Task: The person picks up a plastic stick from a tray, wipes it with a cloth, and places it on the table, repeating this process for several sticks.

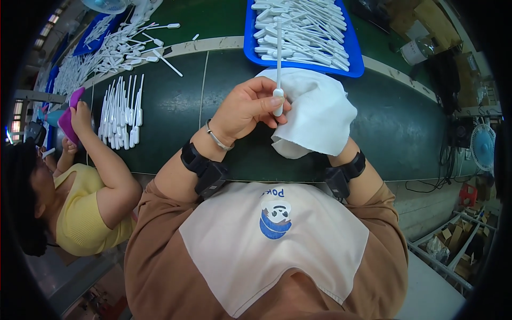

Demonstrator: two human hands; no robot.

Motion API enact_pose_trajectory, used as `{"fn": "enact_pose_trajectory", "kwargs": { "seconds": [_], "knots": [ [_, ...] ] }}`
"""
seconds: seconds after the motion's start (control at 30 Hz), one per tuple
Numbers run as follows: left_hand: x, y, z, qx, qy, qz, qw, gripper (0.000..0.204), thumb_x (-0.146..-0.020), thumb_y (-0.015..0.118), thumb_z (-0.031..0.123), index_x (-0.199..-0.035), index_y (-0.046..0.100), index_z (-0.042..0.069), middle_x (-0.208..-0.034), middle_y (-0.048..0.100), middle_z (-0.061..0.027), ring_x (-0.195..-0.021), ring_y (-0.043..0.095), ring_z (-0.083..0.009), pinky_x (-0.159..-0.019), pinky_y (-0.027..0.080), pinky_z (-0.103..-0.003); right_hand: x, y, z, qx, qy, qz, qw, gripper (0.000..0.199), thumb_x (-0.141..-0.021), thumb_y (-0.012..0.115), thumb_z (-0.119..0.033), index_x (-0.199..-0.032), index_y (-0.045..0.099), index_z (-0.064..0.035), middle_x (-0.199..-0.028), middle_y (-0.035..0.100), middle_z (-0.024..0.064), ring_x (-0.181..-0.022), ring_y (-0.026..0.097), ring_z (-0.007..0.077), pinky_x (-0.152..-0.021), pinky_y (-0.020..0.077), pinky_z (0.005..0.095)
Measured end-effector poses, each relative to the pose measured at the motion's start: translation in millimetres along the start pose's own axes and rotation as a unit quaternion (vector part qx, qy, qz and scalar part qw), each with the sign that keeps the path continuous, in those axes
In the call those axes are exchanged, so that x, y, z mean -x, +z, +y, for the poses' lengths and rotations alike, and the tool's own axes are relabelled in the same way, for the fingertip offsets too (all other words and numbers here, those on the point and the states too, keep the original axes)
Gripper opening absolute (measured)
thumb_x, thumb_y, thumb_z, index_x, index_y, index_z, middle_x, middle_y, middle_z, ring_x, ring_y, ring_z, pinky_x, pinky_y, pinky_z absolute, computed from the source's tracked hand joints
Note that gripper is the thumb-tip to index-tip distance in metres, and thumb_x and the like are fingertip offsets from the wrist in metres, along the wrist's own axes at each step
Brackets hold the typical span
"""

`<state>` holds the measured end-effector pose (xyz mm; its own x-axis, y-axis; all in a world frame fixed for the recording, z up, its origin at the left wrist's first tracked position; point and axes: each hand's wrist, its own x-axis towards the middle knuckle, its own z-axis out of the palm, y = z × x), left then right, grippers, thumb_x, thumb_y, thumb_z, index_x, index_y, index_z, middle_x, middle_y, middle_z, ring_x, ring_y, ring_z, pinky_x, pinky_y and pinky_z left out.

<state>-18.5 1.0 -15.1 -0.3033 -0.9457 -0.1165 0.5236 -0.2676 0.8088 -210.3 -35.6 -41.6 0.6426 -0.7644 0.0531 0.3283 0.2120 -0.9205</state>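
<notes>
Nearest the camera is the person's own chest, a brown shirt with a cream front panel (272, 250), filling the lower middle of the view. Above it both forearms rise toward the dark green table (176, 101), each with a black wrist strap.

The right hand (314, 120) is almost wholly hidden: a white cloth (314, 112) is draped over it, so only the wrist shows, and how its fingers are set cannot be told beyond the cloth being bunched over them. The left hand (246, 106), just left of the cloth, is curled closed, its thumb and fingertips pinching the thicker lower end of a white plastic stick (278, 64). The stick stands upright, its lower end against the cloth and its thin upper end reaching over the near rim of the blue tray (304, 65).

That tray, just beyond the cloth, is heaped with like white sticks, and its far side is cut off by the top edge. Well left of the cloth, a row of white sticks (122, 112) lies on the table, with a looser pile (114, 50) farther back. At the far left a co-worker in a yellow top (80, 213) holds something purple (69, 114), too small to make out.
</notes>
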Motion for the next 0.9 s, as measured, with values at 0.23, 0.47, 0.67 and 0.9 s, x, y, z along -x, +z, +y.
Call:
{"fn": "enact_pose_trajectory", "kwargs": {
  "seconds": [0.23, 0.47, 0.67, 0.9],
  "knots": [
    [-2, 0, -5, -0.065, -0.016, 0.034, 0.997, 0.017, -0.078, 0.058, 0.01, -0.091, 0.052, 0.001, -0.081, 0.06, -0.0088, -0.064, 0.059, -0.0145, -0.052, 0.047, -0.021, -3, 1, 3, -0.18, 0.081, 0.022, 0.98, 0.035, -0.079, 0.055, -0.014, -0.111, 0.045, -0.0019, -0.095, 0.054, 0.0104, -0.079, 0.054, 0.017, -0.069, 0.0484, 0.0281],
    [-3, 0, -7, -0.115, -0.005, 0.05, 0.992, 0.016, -0.077, 0.059, 0.01, -0.09, 0.054, 0.002, -0.078, 0.06, -0.0065, -0.064, 0.058, -0.0121, -0.052, 0.047, -0.021, -5, 4, 4, 0.0, -0.022, 0.018, 1.0, 0.035, -0.08, 0.055, -0.013, -0.111, 0.044, -0.0018, -0.096, 0.054, 0.0122, -0.079, 0.056, 0.0174, -0.069, 0.0487, 0.029],
    [0, 5, -15, -0.128, 0.026, 0.049, 0.99, 0.013, -0.077, 0.058, 0.007, -0.088, 0.055, 0.001, -0.077, 0.06, -0.0058, -0.067, 0.057, -0.0092, -0.057, 0.045, -0.02, -3, 6, 11, 0.08, -0.016, -0.041, 0.996, 0.035, -0.08, 0.054, -0.011, -0.113, 0.043, -0.0029, -0.097, 0.054, 0.0099, -0.083, 0.055, 0.0166, -0.073, 0.0479, 0.0287],
    [2, 19, -27, -0.328, 0.097, 0.041, 0.939, 0.014, -0.077, 0.057, 0.003, -0.09, 0.056, 0.0, -0.079, 0.061, -0.0043, -0.069, 0.056, -0.0061, -0.062, 0.044, -0.019, 4, 5, 1, 0.359, -0.202, 0.007, 0.911, 0.03, -0.079, 0.057, -0.014, -0.106, 0.05, -0.0035, -0.094, 0.056, 0.0064, -0.085, 0.055, 0.0166, -0.076, 0.0452, 0.0284]
  ]
}}
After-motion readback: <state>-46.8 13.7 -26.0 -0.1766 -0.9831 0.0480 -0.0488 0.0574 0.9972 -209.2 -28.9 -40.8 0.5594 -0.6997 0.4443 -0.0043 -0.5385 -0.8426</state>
